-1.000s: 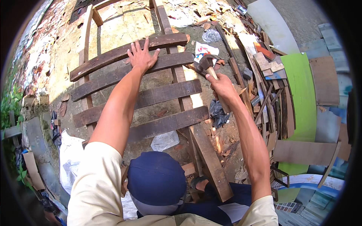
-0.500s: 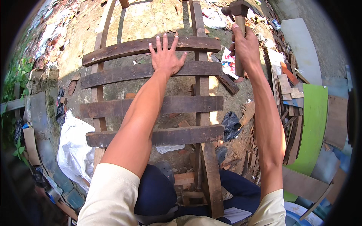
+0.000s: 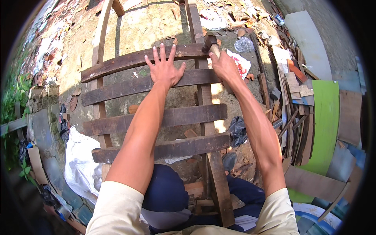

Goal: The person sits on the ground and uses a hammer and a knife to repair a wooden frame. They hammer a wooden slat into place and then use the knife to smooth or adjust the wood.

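My right hand [image 3: 226, 65] is closed round the wooden handle of a hammer [image 3: 210, 41]. The hammer's dark head is at the right end of the farthest slat [image 3: 133, 60], over the right rail; it looks to be touching the wood. Fingers spread, my left hand [image 3: 163, 70] lies flat across that slat and the second slat [image 3: 117, 89]. Two more dark slats, the third [image 3: 180, 116] and the nearest [image 3: 192, 145], cross the same two long rails. The left rail [image 3: 100, 35] and the right rail [image 3: 194, 23] run away from me.
A white sack [image 3: 80, 164] lies left of the frame. Black plastic [image 3: 237, 131] sits just right of it. Scrap wood [image 3: 291, 113] is heaped farther right, beside a green board [image 3: 326, 125] and a pale panel [image 3: 307, 45]. Leaves and litter cover much of the ground.
The hammer has come down and to the left in my right hand, onto the farthest slat's right end. My left hand stays spread on the slats. The view has shifted slightly.
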{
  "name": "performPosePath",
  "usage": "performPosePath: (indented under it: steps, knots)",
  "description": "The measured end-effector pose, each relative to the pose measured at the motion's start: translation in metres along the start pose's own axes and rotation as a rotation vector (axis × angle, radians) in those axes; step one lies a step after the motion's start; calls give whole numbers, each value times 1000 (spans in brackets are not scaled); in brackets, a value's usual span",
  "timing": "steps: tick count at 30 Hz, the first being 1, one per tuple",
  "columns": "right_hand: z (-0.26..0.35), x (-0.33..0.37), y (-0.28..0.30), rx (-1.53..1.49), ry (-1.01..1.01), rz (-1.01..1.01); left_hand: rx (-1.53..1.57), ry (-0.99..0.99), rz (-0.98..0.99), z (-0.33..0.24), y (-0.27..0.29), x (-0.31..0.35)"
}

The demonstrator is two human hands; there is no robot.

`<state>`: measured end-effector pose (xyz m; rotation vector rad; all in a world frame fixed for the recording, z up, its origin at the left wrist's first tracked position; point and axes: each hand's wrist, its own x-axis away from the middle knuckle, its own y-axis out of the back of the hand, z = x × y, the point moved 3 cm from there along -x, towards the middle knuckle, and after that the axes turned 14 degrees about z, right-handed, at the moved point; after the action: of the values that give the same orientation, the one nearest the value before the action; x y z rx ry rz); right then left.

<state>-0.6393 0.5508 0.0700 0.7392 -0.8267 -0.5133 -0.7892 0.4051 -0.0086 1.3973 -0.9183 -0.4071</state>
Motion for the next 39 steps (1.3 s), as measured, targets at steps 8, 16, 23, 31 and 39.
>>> performPosePath:
  steps: [8, 16, 23, 31, 39]
  knots:
    - [71, 51, 89, -363, 468, -573, -8, 16, 37, 5, 4, 2]
    - [31, 2, 18, -162, -140, 162, -8, 25, 25, 14, -2, -1]
    - [66, 38, 100, -384, 373, -573, 32, -10, 18, 4, 2, 1]
    - [28, 0, 20, -142, -141, 272, 28, -23, -25, 11, 0, -3]
    - [73, 43, 106, -415, 528, -745, 45, -22, 12, 6, 4, 0]
